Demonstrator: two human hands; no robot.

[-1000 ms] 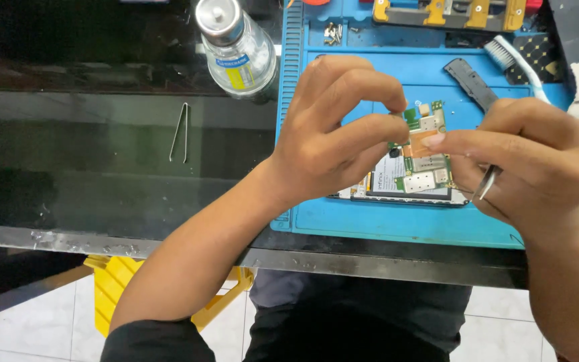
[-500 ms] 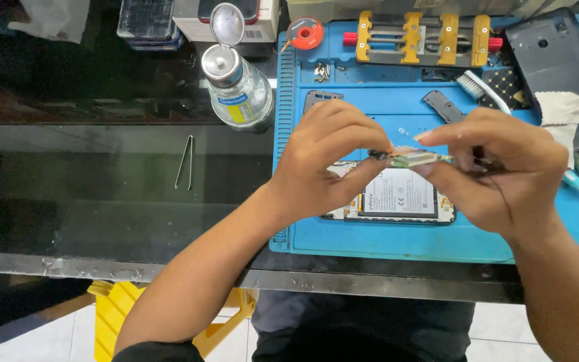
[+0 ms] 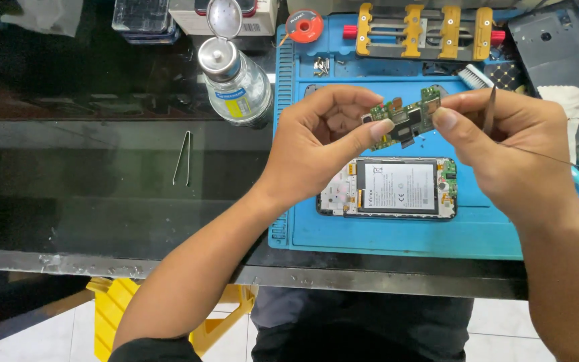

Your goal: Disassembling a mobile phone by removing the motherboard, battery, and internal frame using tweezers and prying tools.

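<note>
Overhead, both hands hold a small green circuit board point(image 3: 403, 121) in the air above a blue mat point(image 3: 383, 234) on a dark glass table point(image 3: 102, 201). The left hand point(image 3: 316, 144) has its fingers clamped on the board's left end, thumb in front; the right hand point(image 3: 504, 147) pinches the right end and also carries thin tweezers point(image 3: 489, 114). Directly below the board, an opened phone point(image 3: 387, 188) lies flat on the mat, its battery showing. A clear bottle point(image 3: 236, 84) stands just left of the mat, a second pair of tweezers point(image 3: 182, 157) lies well apart on the glass, and a yellow-jawed clamp point(image 3: 423, 30) sits at the mat's far edge.
</note>
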